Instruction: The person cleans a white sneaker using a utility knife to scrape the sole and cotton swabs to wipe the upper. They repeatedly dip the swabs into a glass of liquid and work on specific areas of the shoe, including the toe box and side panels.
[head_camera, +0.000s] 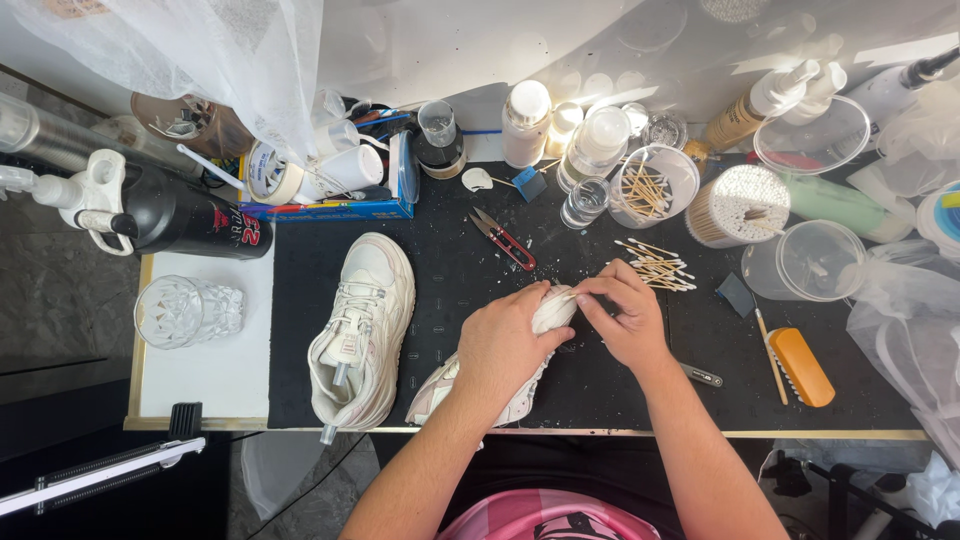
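My left hand (503, 345) lies over a white and pink sneaker (440, 390) that rests tilted on the black mat (440, 255), gripping its upper. My right hand (622, 315) pinches a thin cotton swab (570, 295) against the shoe's toe end (555, 310). A second matching sneaker (362, 330) stands upright to the left on the mat, apart from both hands.
Loose cotton swabs (660, 268) lie just beyond my right hand, with red-handled scissors (505, 240) nearby. An orange brush (800, 366) sits at the right. Jars, bottles and swab tubs (740, 205) crowd the back. A glass tumbler (188, 310) and black bottle (185, 215) stand at the left.
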